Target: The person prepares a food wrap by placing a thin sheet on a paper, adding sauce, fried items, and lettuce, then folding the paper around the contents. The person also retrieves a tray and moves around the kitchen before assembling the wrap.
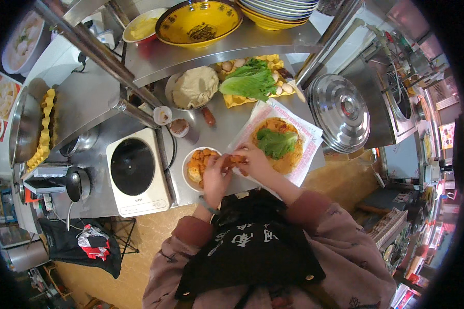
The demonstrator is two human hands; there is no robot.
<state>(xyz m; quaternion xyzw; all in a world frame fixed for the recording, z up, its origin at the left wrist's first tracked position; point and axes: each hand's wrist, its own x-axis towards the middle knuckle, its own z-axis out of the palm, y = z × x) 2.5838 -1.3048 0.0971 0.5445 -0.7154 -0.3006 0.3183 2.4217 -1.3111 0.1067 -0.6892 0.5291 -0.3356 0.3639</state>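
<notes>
Both hands meet over the counter beside a white bowl filled with orange-brown food pieces. My right hand is closed on an orange-brown food piece. At the left end of that piece are the bent fingers of my left hand, next to the bowl's right rim; they seem to grip it, too. Right of my hands, a round flatbread with brownish sauce lies on white printed paper. A green lettuce leaf rests on the flatbread.
Left stands a cream induction cooker. Behind my hands are a pan of dough, small cups and a yellow egg tray carrying lettuce. Steel lids lie right; a shelf with bowls overhangs the back.
</notes>
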